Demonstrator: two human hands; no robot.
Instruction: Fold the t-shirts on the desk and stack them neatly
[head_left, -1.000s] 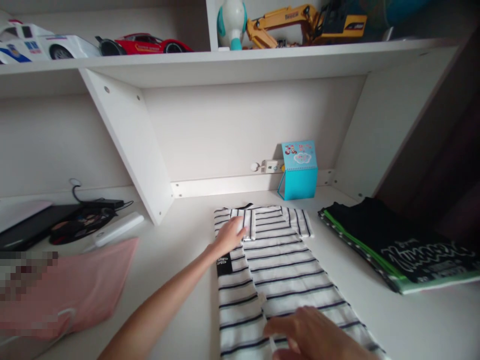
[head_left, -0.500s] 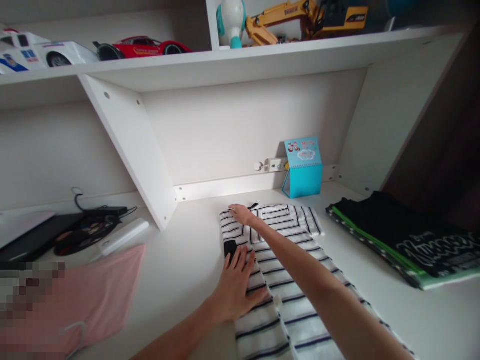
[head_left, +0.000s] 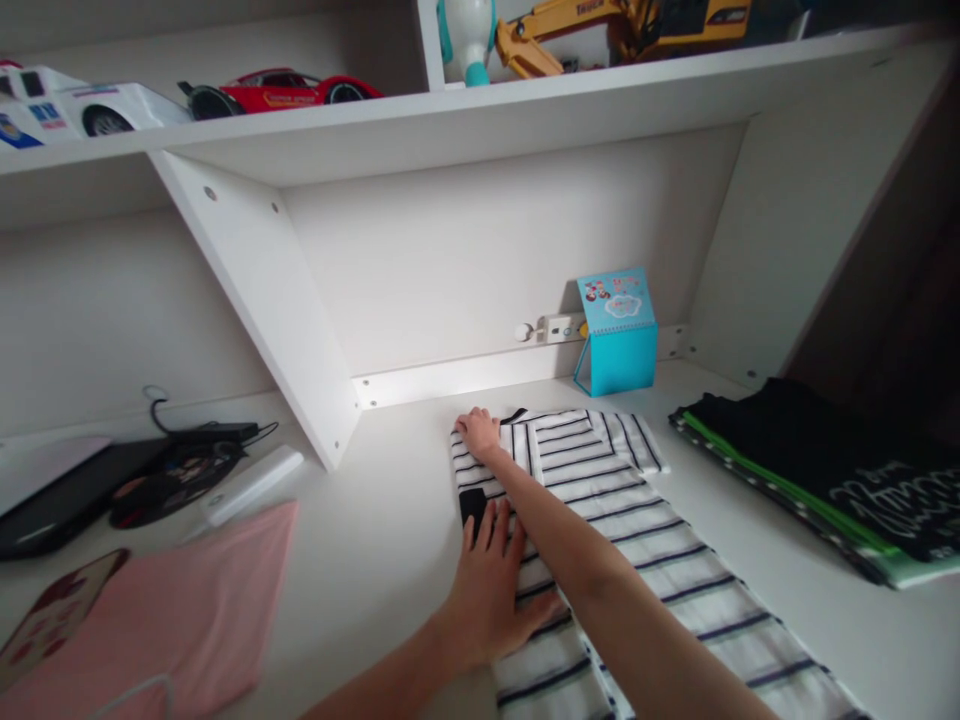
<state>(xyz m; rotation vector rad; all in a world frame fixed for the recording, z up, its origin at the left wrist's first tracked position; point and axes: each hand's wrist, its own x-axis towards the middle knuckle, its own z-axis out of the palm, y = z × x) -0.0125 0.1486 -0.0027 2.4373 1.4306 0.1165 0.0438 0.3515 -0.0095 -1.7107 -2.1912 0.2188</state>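
A white shirt with dark stripes point(head_left: 645, 540) lies spread on the white desk, its left side folded inward and a black patch point(head_left: 472, 505) near the left edge. My left hand point(head_left: 499, 585) rests flat on the folded part, fingers spread just below the patch. Farther up, my right hand point(head_left: 478, 433) has its fingers curled round the shirt's upper left corner by the collar. The right forearm crosses over the shirt and hides part of its front.
A stack of folded dark and green clothes point(head_left: 840, 480) lies at right. Behind the shirt stands a blue desk calendar point(head_left: 619, 340) near a power socket point(head_left: 564, 328). Pink cloth point(head_left: 217, 600) and a black laptop-like object point(head_left: 82, 485) are at left. Toys line the shelf point(head_left: 300, 145) above.
My right hand's fingers have curled in more at the shirt's corner. My left hand stays flat on the fabric. The view has shifted slightly.
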